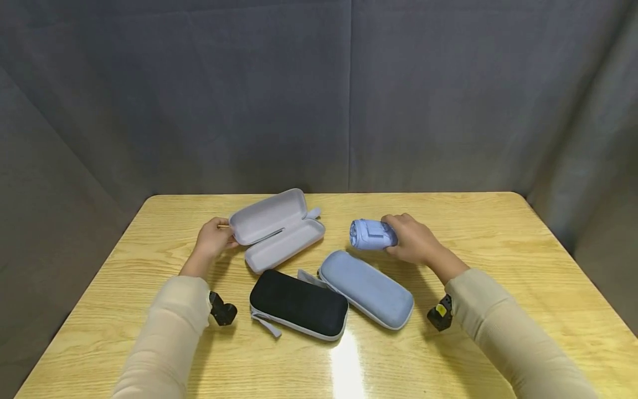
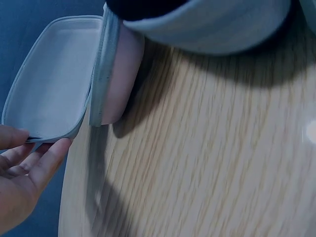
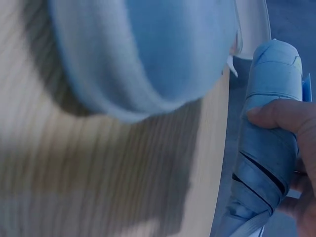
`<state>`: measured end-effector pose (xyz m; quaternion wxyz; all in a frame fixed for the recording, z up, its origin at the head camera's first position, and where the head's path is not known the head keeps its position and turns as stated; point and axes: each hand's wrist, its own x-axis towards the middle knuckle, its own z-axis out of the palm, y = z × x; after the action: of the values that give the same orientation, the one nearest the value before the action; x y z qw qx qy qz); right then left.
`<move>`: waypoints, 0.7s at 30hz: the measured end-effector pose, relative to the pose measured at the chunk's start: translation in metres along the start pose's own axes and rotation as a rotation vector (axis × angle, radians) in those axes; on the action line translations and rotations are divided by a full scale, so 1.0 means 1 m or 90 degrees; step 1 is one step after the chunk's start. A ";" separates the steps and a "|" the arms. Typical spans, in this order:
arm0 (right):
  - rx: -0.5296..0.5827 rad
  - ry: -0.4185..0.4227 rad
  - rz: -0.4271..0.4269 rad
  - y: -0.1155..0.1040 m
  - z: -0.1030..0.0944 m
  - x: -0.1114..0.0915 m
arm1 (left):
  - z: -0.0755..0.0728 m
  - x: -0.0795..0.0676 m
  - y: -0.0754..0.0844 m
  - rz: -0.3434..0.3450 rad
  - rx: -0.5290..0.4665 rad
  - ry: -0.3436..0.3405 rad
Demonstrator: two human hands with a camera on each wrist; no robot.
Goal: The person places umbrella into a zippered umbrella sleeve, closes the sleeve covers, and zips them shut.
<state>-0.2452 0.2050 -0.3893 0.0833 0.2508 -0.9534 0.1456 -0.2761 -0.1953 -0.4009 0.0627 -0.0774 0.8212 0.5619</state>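
Note:
An open light-grey zip case [image 1: 269, 216] lies toward the back left of the table, its lid raised and its inside bare. My left hand [image 1: 213, 238] holds the lid's left end; the left wrist view shows thumb and fingers pinching the lid's rim [image 2: 54, 139]. To the right, my right hand [image 1: 412, 239] grips a light-blue folded umbrella [image 1: 370, 235] above the table, lying sideways and pointing toward the case. In the right wrist view, the thumb presses on the rolled fabric of the umbrella [image 3: 271, 118], with creased folds and a strap showing below.
A closed black case [image 1: 299, 302] with a grey zip edge lies in front of the open one. Its right end meets a closed blue case [image 1: 368, 288]. All are on a wooden table [image 1: 498, 332], with a grey curtain [image 1: 249, 100] behind.

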 end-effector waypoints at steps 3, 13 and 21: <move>-0.010 -0.001 -0.006 -0.005 0.000 0.010 | 0.006 0.003 0.004 -0.001 -0.011 0.001; -0.025 -0.009 -0.034 -0.023 0.005 0.037 | 0.023 0.009 0.018 -0.002 -0.027 -0.012; -0.032 0.005 -0.056 -0.037 0.005 0.052 | 0.035 0.012 0.023 -0.001 -0.025 -0.028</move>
<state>-0.2718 0.1487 -0.3735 0.0998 0.2897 -0.9444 0.1189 -0.2916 -0.1549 -0.3945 0.0799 -0.0670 0.8085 0.5792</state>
